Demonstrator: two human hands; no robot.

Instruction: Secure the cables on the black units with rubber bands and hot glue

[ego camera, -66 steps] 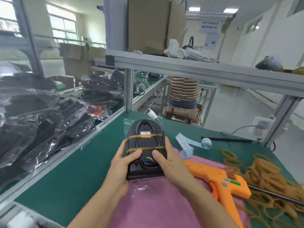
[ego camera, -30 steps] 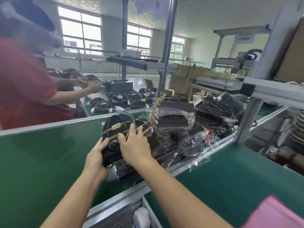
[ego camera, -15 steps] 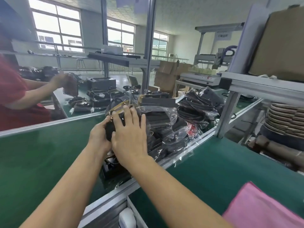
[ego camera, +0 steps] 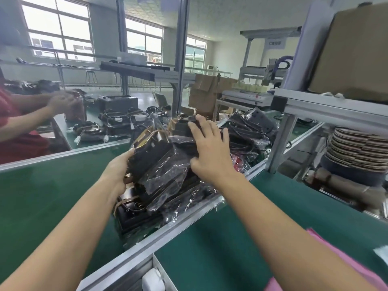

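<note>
Where the head view looks down, the left hand (ego camera: 117, 171) grips a bagged, rubber-banded black unit (ego camera: 155, 156) atop a pile on the green counter (ego camera: 42, 198); the right hand (ego camera: 210, 152) presses flat, fingers (ego camera: 196, 127) spread. Seat it squarely so the pile stays stable.

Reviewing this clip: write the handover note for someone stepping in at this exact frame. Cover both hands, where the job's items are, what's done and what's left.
Left hand: grips the near-left edge of a bagged black unit on the pile.
Right hand: fingers spread flat, pressing on top of the pile of bagged units.
The pile sits on the green conveyor belt beyond the aluminium rail. A unit with rubber bands around it lies at the pile's near end.
The pink mat shows at the lower right; no glue gun is in view.
Done: banded units are stacked here.
Left: settle this unit, then return to the mat for the next one.
</note>
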